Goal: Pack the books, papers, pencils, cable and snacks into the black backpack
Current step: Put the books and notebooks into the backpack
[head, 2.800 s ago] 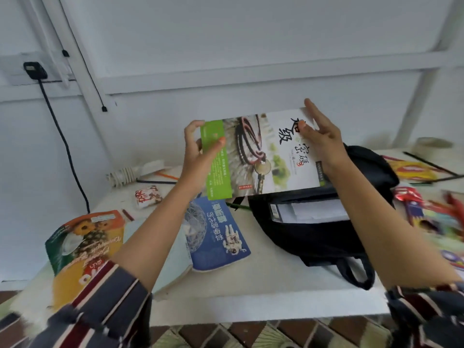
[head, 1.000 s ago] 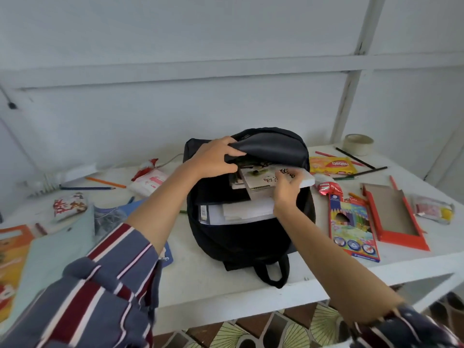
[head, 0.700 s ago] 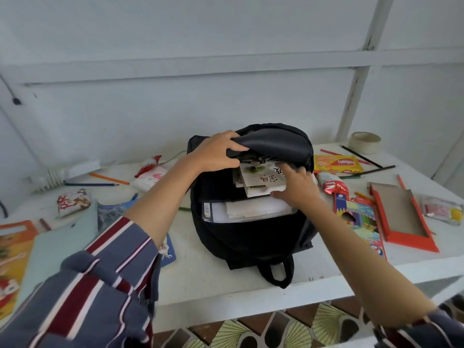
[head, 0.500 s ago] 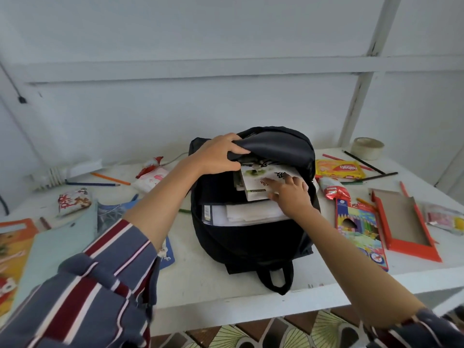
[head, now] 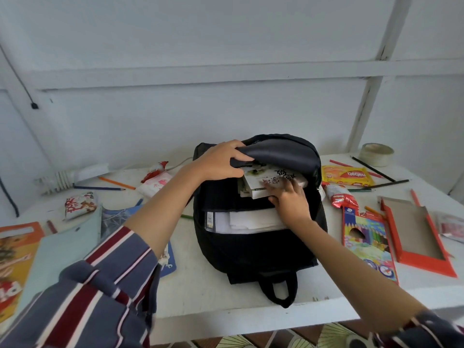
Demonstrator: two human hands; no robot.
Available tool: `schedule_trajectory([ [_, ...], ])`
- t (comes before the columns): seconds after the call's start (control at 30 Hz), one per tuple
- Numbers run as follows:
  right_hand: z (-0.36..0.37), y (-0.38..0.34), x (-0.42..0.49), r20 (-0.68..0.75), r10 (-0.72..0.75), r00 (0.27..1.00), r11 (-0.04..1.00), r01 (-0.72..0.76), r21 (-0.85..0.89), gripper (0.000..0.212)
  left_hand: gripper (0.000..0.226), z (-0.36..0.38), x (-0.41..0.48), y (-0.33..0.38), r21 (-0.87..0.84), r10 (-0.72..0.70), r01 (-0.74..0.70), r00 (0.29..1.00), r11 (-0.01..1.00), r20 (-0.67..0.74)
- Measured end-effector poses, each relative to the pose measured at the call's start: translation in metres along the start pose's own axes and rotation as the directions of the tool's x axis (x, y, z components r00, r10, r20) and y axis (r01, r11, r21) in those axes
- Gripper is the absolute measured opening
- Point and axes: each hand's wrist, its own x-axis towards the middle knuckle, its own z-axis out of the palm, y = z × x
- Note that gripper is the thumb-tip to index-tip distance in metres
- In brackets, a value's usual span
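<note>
The black backpack point(head: 256, 249) lies open on the white table point(head: 200, 292). My left hand point(head: 221, 160) grips its top flap and holds it lifted. My right hand point(head: 288, 197) presses with fingers on the white book with black characters point(head: 273, 183), which sits partly inside the opening on another book. White papers point(head: 248, 221) show in the front pocket. To the left lie a blue book point(head: 165, 257), a pale green book point(head: 62, 247) and an orange book point(head: 12, 257). Loose pencils point(head: 115, 183) and snack packets point(head: 347, 175) are scattered around.
A coloured pencil box point(head: 366, 237) and an orange cardboard tray point(head: 416, 229) lie right of the bag. A tape roll point(head: 375, 154) sits at the back right. A coiled white cable point(head: 57, 179) rests at the back left. The table's front edge is close to me.
The white book went from held in the air between both hands into the backpack's opening. My left hand took the flap; my right hand slid onto the book's cover, pushing it deeper.
</note>
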Motion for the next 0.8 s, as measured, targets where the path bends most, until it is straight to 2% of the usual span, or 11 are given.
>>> schedule_trajectory([
  [0.13,0.001,-0.007,0.01,-0.089,0.034,0.995,0.997,-0.04,-0.071,0.048,0.042,0.0,0.001,0.0,-0.011,0.008,-0.008,1.0,1.0,0.003],
  [0.23,0.004,-0.017,0.021,-0.054,0.081,0.995,0.984,-0.088,-0.154,0.049,0.042,0.0,0.002,-0.001,-0.022,0.011,-0.011,1.0,1.0,-0.001],
  [0.33,0.003,-0.024,0.03,-0.041,0.134,0.99,0.977,-0.139,-0.163,0.038,0.042,-0.001,0.002,-0.003,-0.012,0.017,-0.017,1.0,1.0,0.009],
  [0.47,0.001,-0.022,0.024,-0.153,0.058,0.987,0.991,-0.075,-0.11,0.04,0.043,-0.001,0.005,-0.006,-0.032,0.02,-0.019,1.0,0.999,0.016],
  [0.57,-0.003,-0.022,0.02,-0.098,-0.024,0.995,0.993,0.012,-0.114,0.042,0.044,0.001,0.006,-0.006,-0.021,0.027,-0.027,1.0,0.999,0.013],
  [0.63,-0.004,-0.022,0.023,-0.115,-0.013,0.993,0.983,-0.009,-0.182,0.049,0.044,0.003,0.006,-0.005,-0.019,0.029,-0.029,1.0,0.999,0.008],
  [0.7,-0.001,-0.023,0.026,-0.146,0.014,0.989,0.984,-0.039,-0.171,0.057,0.044,0.004,0.005,-0.005,-0.014,0.03,-0.03,1.0,0.999,0.006],
  [0.8,0.004,-0.027,0.026,-0.15,-0.015,0.989,0.981,-0.014,-0.195,0.058,0.045,0.005,0.004,-0.006,-0.012,0.036,-0.035,0.999,0.999,0.006],
])
